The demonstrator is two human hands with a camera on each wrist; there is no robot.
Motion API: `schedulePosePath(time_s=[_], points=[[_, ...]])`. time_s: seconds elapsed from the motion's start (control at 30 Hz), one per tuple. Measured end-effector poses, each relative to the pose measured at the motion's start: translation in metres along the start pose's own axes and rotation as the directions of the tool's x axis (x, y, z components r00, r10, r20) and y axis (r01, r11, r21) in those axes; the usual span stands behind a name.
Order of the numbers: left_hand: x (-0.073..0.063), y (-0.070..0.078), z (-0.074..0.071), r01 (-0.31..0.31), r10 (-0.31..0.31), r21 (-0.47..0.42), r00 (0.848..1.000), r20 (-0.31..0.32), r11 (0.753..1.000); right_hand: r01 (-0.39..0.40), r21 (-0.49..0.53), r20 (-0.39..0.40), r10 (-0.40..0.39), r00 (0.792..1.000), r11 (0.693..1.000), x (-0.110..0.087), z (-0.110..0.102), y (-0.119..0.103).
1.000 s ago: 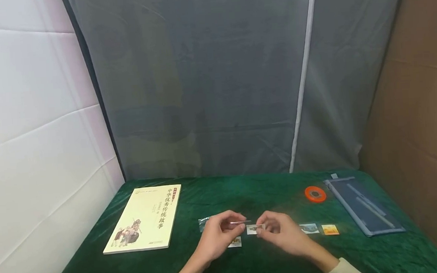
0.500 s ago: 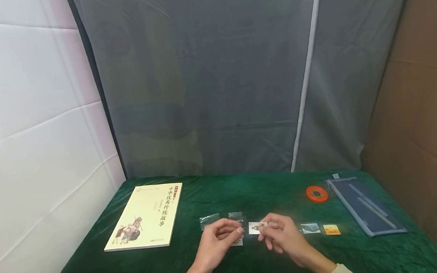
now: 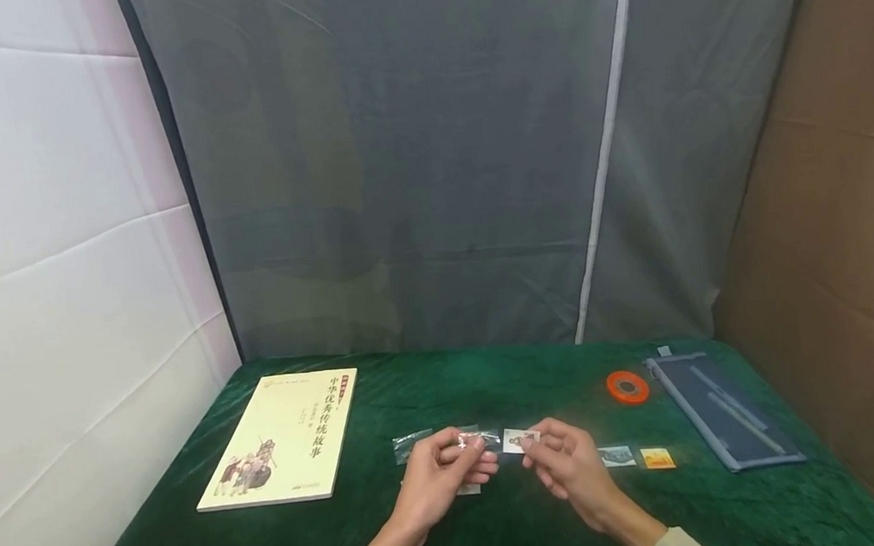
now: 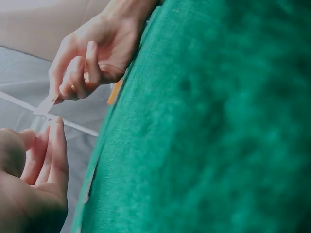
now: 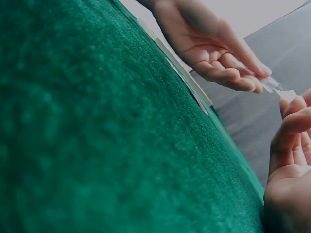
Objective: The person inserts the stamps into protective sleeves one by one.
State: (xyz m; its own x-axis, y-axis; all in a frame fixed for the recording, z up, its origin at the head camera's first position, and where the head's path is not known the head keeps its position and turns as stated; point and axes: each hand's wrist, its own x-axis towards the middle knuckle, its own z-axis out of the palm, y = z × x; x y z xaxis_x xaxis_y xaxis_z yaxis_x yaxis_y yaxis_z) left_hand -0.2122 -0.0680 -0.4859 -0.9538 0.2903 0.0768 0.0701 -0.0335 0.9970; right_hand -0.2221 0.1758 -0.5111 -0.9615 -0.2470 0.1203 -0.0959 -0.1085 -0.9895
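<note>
My left hand (image 3: 436, 478) pinches a small clear plastic sleeve (image 3: 490, 440) between thumb and fingers, its free end pointing right. Facing it, my right hand (image 3: 578, 469) pinches a small white stamp-like card (image 3: 515, 440) with a dark figure printed on it. Card and sleeve almost meet end to end in the head view. In the right wrist view the clear sleeve (image 5: 273, 83) juts from the left fingertips and overlaps the card's edge (image 5: 285, 94). Both hands are raised over the green cloth (image 4: 204, 121). Another card (image 3: 469, 489) lies partly hidden below my left hand.
Another clear sleeve (image 3: 412, 447) lies left of my left hand. To the right are a bluish picture card (image 3: 617, 456) and a yellow-orange one (image 3: 657, 458). Farther out are an orange round case (image 3: 628, 387), a blue zip pouch (image 3: 723, 410) and a cream book (image 3: 282, 437).
The left hand has turned, so the sleeve, seen edge-on at first, now shows its flat face. Both hands have come up slightly, and the card is closer to the sleeve.
</note>
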Motion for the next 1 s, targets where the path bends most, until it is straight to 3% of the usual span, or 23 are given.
schedulePosePath(time_s=[0.2, 0.6, 1.0], points=[[-0.0006, 0.0030, -0.0053, -0.021, 0.021, 0.011, 1.000, -0.016, 1.000, 0.003, -0.005, -0.027, -0.003, 1.000, 1.000, -0.0005, 0.0027, -0.0026], [-0.0055, 0.0029, -0.0013, 0.005, -0.005, -0.006, 1.000, -0.022, 1.000, -0.003, 0.021, 0.044, 0.002, 0.999, 1.000, -0.0023, 0.0015, -0.0010], [-0.0072, 0.0039, -0.0008, 0.016, -0.016, -0.010, 1.000, -0.021, 1.000, 0.012, 0.051, 0.067, -0.016, 0.998, 0.999, -0.0022, -0.0007, -0.0025]])
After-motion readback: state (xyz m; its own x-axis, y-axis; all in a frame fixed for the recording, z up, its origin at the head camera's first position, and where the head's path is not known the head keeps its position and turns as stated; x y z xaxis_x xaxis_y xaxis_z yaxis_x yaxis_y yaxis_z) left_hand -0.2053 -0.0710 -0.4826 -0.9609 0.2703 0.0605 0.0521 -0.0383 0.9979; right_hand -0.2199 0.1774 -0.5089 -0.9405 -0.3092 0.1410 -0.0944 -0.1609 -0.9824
